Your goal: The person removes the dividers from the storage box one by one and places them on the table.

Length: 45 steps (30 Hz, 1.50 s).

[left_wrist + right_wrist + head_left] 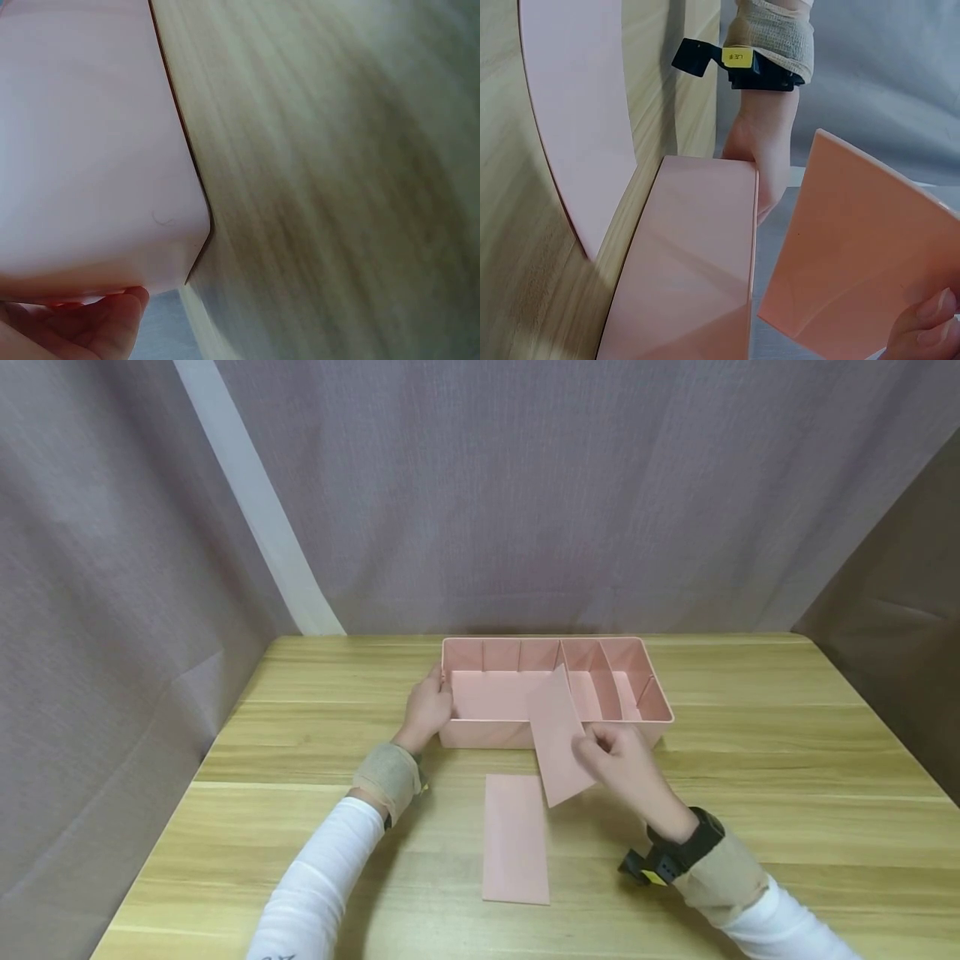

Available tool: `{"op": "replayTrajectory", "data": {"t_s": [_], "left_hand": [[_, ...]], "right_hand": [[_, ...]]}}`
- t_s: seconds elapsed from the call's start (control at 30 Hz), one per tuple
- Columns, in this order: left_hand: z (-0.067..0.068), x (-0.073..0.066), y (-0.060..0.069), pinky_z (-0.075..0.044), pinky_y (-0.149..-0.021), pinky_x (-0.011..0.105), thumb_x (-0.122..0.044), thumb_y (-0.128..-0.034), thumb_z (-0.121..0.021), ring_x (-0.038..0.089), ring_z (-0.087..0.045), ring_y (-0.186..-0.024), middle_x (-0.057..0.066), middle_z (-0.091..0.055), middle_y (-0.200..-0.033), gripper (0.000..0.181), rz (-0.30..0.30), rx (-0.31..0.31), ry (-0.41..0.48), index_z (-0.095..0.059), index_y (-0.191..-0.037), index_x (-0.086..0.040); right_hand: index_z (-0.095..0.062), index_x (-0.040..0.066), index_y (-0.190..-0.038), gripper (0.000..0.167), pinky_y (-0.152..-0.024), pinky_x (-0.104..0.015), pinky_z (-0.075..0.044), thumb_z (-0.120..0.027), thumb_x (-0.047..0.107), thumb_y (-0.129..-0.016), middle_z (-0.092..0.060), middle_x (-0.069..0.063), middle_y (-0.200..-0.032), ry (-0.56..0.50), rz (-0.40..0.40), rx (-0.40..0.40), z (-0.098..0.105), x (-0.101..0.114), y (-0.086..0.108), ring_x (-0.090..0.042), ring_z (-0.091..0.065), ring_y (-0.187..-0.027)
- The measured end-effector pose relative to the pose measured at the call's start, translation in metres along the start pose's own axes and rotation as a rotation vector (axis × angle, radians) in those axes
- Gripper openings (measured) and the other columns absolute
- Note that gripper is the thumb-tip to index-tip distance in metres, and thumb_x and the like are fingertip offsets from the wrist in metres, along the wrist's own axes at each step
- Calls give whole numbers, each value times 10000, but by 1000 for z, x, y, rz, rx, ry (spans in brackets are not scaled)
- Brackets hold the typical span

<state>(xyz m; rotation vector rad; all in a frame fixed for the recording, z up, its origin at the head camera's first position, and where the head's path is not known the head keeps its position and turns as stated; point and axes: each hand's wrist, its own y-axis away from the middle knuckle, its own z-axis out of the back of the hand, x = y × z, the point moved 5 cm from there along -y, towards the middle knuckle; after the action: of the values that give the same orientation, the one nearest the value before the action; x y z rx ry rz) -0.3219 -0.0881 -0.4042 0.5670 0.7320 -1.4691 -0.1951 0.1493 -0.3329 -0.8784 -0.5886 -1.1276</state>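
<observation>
A long pink organizer box (pixel 483 735) stands near the back of the table, with dividers in its right part and a wide undivided space at its left. My left hand (pixel 430 703) holds the box's left end; in the left wrist view its curled fingers (pixel 112 322) meet the end wall. Between thumb and fingers, my right hand (pixel 622 764) pinches a flat pink divider panel (pixel 557 743). This panel is tilted in front of and above the box's front wall, and its far corner overlaps the opening. The right wrist view shows the panel (pixel 855 247) apart from the wall.
A second pink panel (pixel 516 839) lies flat on the wooden table (pixel 750 760), in front of the box and between the forearms. Behind the table hangs a grey curtain (pixel 525 510). A camera (pixel 656 864) is strapped to the right wrist.
</observation>
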Motion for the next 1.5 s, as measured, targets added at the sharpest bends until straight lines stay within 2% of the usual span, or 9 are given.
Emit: {"op": "replayTrajectory", "data": {"t_s": [0.27, 0.7, 0.93, 1.13, 1.3, 1.5], "left_hand": [[0, 0, 0, -410, -913, 437, -165, -935, -335, 310, -520, -1085, 175, -533, -1218, 398, 6, 3, 0, -384, -1314, -53], [0, -1, 0, -435, -873, 433, -175, -943, -324, 286, -555, -1000, 168, -540, -1208, 393, 25, 14, 6, -378, -1316, -64], [0, 0, -1, -423, -895, 437, -177, -942, -327, 299, -541, -1048, 170, -526, -1229, 400, 26, 13, 6, -370, -1325, -66], [-1, 0, -1, -442, -856, 430, -167, -940, -322, 290, -559, -985, 171, -537, -1211, 399, 28, 18, 4, -369, -1323, -65], [-1, -1, 0, -430, -879, 437, -165, -939, -324, 299, -543, -1039, 168, -533, -1219, 393, 21, 12, 3, -380, -1316, -67], [0, -1, 1, -456, -818, 418, -155, -938, -318, 284, -568, -935, 170, -543, -1199, 411, 27, 19, 3, -352, -1338, -69]], "right_hand": [[-375, 59, -512, 324, -422, -186, -253, -506, -9, -801, -287, 82, -472, 17, 64, -11, 2, 3, 5, -14, -281, -438], [-381, 56, -520, 322, -416, -183, -254, -501, 10, -815, -290, 95, -473, 19, 28, -9, 6, 3, 15, -1, -280, -436], [-384, 45, -531, 317, -425, -185, -275, -502, 12, -823, -302, 90, -481, 6, 8, 5, 7, 2, 19, -5, -296, -444], [-379, 39, -534, 326, -413, -184, -262, -511, 29, -833, -289, 90, -484, 0, -4, 3, 10, 1, 24, 1, -285, -443], [-388, 40, -535, 320, -412, -182, -264, -509, 18, -830, -289, 97, -485, -7, -9, 11, 9, 0, 27, 3, -286, -446], [-396, 43, -538, 320, -408, -181, -260, -512, 24, -835, -289, 92, -490, -20, -2, 21, 7, 1, 29, 4, -287, -446]]}}
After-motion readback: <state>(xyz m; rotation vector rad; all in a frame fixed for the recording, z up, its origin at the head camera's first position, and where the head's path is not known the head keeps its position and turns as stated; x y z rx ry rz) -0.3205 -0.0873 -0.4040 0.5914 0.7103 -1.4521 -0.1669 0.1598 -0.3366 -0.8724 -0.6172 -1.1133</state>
